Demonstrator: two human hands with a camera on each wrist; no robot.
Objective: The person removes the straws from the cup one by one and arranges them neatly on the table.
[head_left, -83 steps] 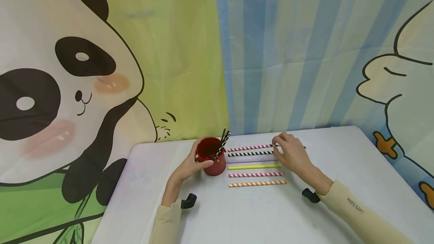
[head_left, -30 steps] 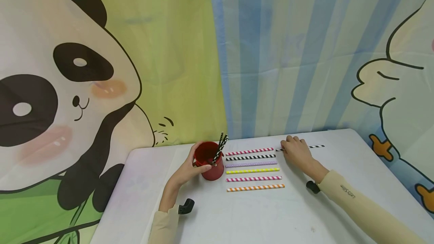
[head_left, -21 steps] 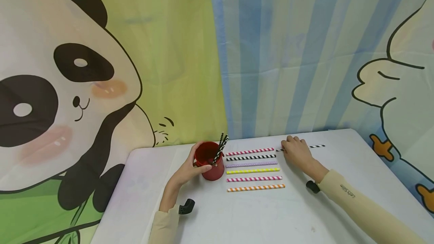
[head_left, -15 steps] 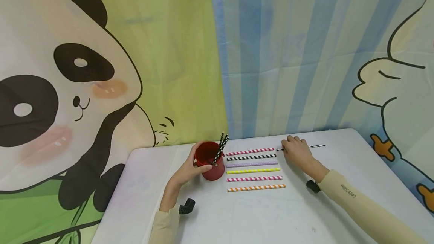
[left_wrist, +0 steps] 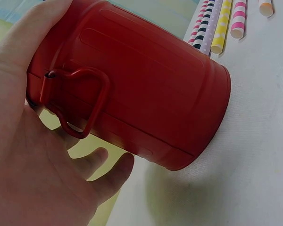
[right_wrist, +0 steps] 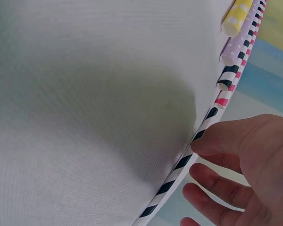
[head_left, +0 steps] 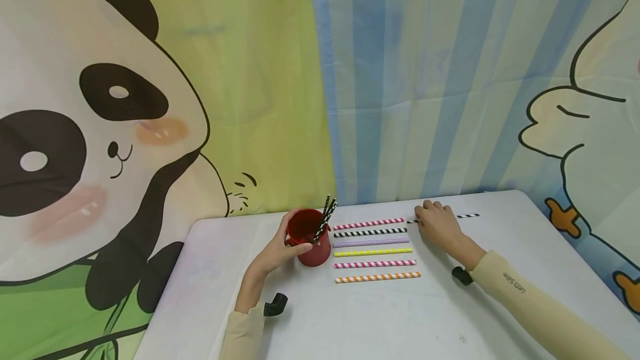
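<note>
Head view: our left hand [head_left: 275,253] curls around the red cup [head_left: 312,240] at lower centre, while our right hand [head_left: 437,224], fingers relaxed, presses the black-and-white straw [head_left: 467,216] flat on the white table [head_left: 380,321], right of the straw row [head_left: 375,249].

The right hand [head_left: 436,223] covers the middle part of the thin black-and-white striped paper straw [head_left: 467,216], so only its ends show at 3 and 9 o'clock. The lower parts of the dark dotted straws [head_left: 326,214] are hidden inside the red metal cup [head_left: 314,244]. In the left wrist view the cup's mouth is cut off at 10 o'clock.
</note>
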